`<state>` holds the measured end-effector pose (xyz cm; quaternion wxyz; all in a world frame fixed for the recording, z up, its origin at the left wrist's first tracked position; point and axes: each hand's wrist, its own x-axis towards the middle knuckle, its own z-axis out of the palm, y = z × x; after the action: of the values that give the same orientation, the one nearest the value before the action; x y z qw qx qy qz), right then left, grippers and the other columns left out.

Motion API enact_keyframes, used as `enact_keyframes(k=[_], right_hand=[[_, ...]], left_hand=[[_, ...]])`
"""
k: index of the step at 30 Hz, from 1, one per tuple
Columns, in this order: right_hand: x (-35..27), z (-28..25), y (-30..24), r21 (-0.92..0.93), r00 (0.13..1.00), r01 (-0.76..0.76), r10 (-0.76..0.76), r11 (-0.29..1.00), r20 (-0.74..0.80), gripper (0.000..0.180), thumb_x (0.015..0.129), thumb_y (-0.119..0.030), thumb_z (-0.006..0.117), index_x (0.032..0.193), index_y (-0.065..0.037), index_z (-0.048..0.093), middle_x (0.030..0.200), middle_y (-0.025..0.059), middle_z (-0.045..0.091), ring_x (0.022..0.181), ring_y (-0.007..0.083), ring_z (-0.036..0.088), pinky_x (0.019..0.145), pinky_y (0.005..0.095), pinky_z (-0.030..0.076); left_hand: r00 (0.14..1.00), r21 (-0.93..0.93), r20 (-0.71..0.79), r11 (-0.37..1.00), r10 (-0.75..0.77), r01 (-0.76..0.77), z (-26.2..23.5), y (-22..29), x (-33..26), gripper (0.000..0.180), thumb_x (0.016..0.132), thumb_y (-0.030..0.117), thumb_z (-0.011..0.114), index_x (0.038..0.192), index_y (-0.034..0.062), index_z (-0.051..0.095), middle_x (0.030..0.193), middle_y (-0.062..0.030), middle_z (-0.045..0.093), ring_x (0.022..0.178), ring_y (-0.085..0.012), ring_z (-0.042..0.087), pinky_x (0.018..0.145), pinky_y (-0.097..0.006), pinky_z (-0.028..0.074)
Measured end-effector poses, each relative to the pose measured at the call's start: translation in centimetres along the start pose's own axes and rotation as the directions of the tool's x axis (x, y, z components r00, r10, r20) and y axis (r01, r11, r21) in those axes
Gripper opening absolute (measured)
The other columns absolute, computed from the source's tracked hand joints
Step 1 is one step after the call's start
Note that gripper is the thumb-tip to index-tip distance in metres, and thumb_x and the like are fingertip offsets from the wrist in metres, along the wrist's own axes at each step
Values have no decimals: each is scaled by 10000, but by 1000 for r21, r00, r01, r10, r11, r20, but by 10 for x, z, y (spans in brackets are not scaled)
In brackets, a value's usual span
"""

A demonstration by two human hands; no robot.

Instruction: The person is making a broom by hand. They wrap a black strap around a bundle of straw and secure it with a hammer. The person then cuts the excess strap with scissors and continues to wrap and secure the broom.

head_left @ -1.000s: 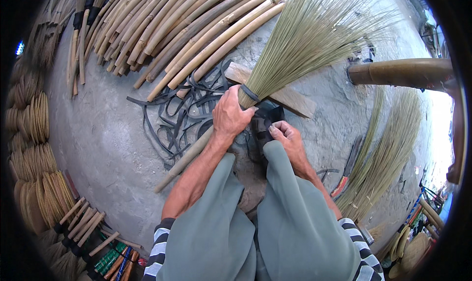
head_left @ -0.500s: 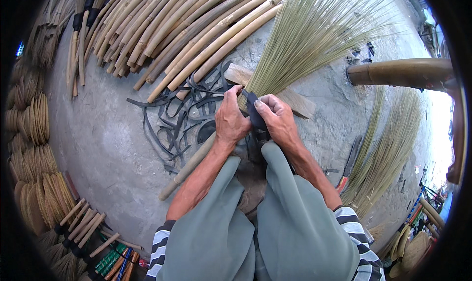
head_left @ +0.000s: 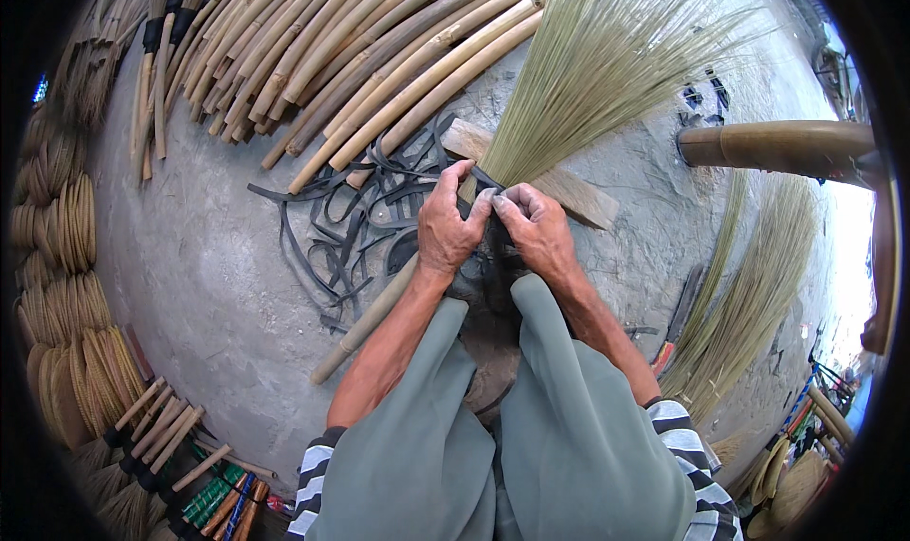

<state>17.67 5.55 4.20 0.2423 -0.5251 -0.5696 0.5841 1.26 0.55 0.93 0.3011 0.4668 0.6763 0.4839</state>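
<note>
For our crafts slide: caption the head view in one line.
Both hands, left hand and right hand, grip the broom at its black binding.

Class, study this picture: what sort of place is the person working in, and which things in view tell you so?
Probably an open-air broom-making workshop. Both hands, left hand and right hand, grip a half-made broom at its binding; bamboo poles lie stacked on the concrete floor; finished brooms lie nearby.

We see a broom of pale green-tan straw fanned up and right, its bamboo handle slanting down-left, black strip binding its neck.
</note>
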Motion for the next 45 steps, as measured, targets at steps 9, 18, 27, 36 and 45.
enact_keyframes(k=[9,18,27,36,45], right_hand=[[1,8,10,169,999,24,-16,985,-46,252,1100,-221,719,1089,29,747,872,31,715,805,82,613,755,301,537],[4,7,14,87,998,-12,18,996,-66,267,1091,-237,730,1079,29,753,854,19,709,784,71,596,745,301,531],[3,5,16,69,990,-50,58,996,-125,350,1096,-280,686,1122,62,755,941,141,777,887,178,698,844,384,575],[-37,-45,33,-384,900,351,-420,854,-113,188,1010,-201,738,1093,-36,770,1008,177,746,991,394,702,934,483,553],[-48,-171,145,-443,788,-59,-231,895,-571,149,1004,-145,735,1099,-38,778,981,179,706,877,345,702,820,466,564]], left_hand=[[997,-142,3,987,-80,79,-5,0,4,494,1085,353,687,1416,-12,655,1231,-240,783,1162,-352,772,1024,-427,584],[997,56,34,996,-72,70,-4,2,6,542,1075,430,720,1398,-4,676,1225,-225,791,1158,-332,775,1004,-432,590],[954,-108,211,965,-214,240,-10,-26,23,648,1014,431,804,1432,-50,690,1274,-209,796,1188,-259,747,1051,-387,571],[969,-69,120,972,-217,227,-12,-3,8,552,977,298,816,1380,-58,689,1146,-130,783,1035,-197,728,945,-353,571],[998,165,60,986,-22,12,14,11,7,530,946,256,802,1343,-15,579,1125,-235,759,1018,-387,768,933,-472,593]])
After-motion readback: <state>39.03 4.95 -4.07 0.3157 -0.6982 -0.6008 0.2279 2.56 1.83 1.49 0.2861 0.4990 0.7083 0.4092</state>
